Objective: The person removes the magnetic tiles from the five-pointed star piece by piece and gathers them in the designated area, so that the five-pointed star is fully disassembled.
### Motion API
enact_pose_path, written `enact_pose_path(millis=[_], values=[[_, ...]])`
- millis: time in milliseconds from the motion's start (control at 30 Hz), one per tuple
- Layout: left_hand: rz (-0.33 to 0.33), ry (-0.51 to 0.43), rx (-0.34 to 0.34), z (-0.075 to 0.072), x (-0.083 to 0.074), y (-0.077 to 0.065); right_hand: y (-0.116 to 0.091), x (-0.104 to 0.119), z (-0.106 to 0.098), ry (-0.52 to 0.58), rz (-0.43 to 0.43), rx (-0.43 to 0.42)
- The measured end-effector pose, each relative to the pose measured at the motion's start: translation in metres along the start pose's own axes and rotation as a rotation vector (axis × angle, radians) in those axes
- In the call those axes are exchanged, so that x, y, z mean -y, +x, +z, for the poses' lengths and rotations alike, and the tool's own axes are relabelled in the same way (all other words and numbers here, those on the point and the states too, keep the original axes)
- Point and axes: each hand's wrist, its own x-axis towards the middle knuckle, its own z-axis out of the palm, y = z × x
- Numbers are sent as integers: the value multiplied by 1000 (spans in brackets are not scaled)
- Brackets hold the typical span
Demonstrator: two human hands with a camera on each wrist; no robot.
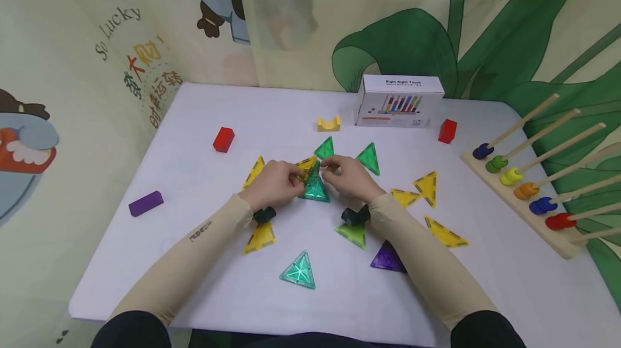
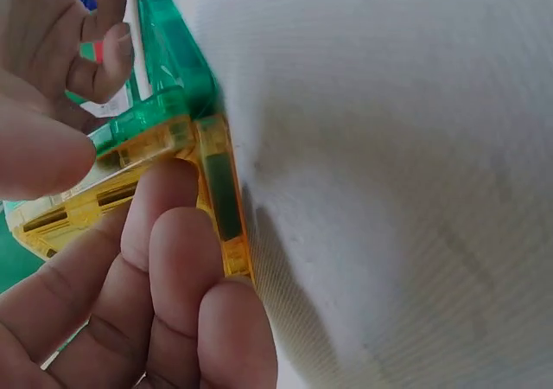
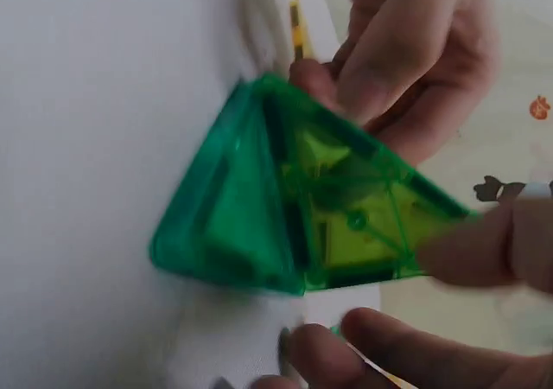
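Note:
Green and yellow triangular magnetic tiles stand joined edge to edge at the table's centre. My left hand (image 1: 275,181) pinches a yellow magnetic tile (image 2: 73,220) between thumb and fingers. Against it leans a green magnetic tile (image 3: 233,212), whose lower edge rests on the table. From the right, my right hand (image 1: 351,175) touches the tip of the upper green face with one blurred digit; its other fingers are loosely bent and apart from the tile. Behind the hands lie two loose green tiles (image 1: 325,147) (image 1: 370,158). Parts of the joined shape are hidden by my fingers.
Yellow tiles (image 1: 427,188) lie around both arms, with a teal tile (image 1: 298,271), a lime tile (image 1: 353,235) and a purple tile (image 1: 387,258) nearer me. Blocks (image 1: 223,139) and a printed box (image 1: 400,103) stand farther back. A pegged bead rack (image 1: 529,205) is at right.

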Motion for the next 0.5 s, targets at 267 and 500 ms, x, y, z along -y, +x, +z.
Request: enact_pose_path(millis=[267,500], values=[[54,36,-10,-3,-2,1,0,5,13,-29,-40,13],[73,55,-8,-2,-3,0,-2,5,14,-76,-76,-46]])
